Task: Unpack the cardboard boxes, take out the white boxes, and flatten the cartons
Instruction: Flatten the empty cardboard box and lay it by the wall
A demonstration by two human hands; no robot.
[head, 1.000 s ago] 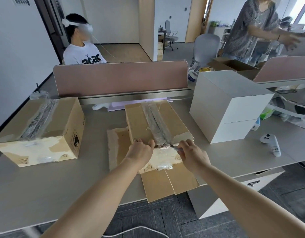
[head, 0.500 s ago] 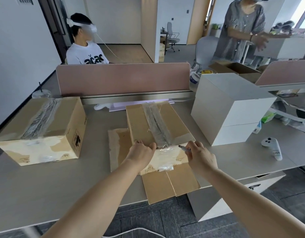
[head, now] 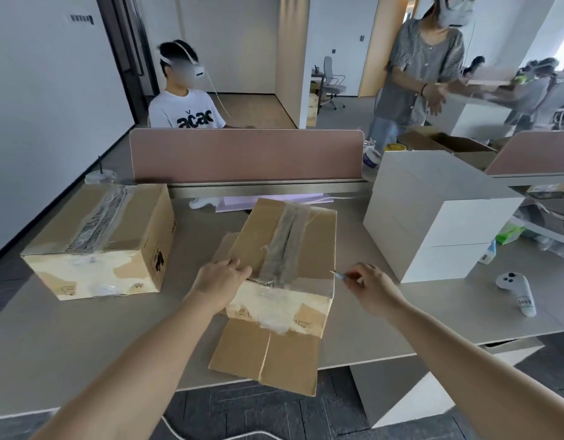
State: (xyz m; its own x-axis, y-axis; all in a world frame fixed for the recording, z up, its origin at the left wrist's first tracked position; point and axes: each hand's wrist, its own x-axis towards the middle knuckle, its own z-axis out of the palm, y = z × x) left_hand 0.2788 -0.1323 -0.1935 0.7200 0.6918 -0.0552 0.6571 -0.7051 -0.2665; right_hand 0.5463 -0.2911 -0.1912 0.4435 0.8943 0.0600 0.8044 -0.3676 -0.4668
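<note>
The thin tool (head: 337,274) pinched in the right hand (head: 371,289) is too small to identify.

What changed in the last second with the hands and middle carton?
The right hand, pinching a blade, slid right from the tape seam to the near right corner of the middle carton. Its far end swung right. The left hand still grips its near edge; left carton, white boxes and controller unmoved.
</note>
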